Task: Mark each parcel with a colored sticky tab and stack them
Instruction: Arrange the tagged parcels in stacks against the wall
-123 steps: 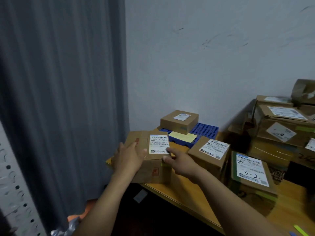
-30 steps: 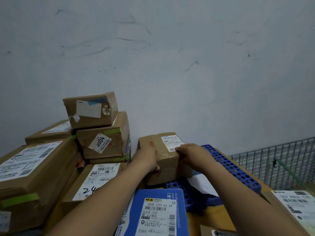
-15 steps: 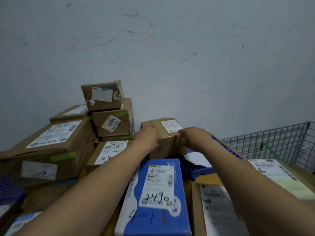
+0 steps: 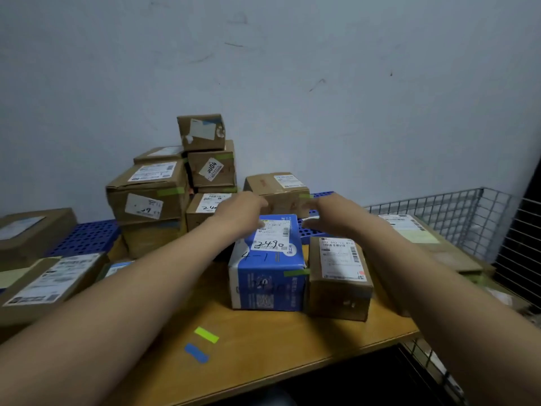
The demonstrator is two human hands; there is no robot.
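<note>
On perforated tray (image 4: 322, 194), boxy cardboard parcel (image 4: 278, 190)

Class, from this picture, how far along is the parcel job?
Done: back brown parcel and blue parcel each carry a green tab. In hand: nothing; left hand and right hand are open by the back parcel. Left: the front brown parcel shows no tab; two spare tabs lie on the table.

1. Brown cardboard parcels (image 4: 278, 187): at least ten; the pile hides some.
2. Blue parcel (image 4: 268, 276): one.
3. Loose on worktop (image 4: 263, 364): two, a green tab (image 4: 206, 334) and a blue tab (image 4: 196, 353).
4. Wire basket (image 4: 468, 212): one.
</note>
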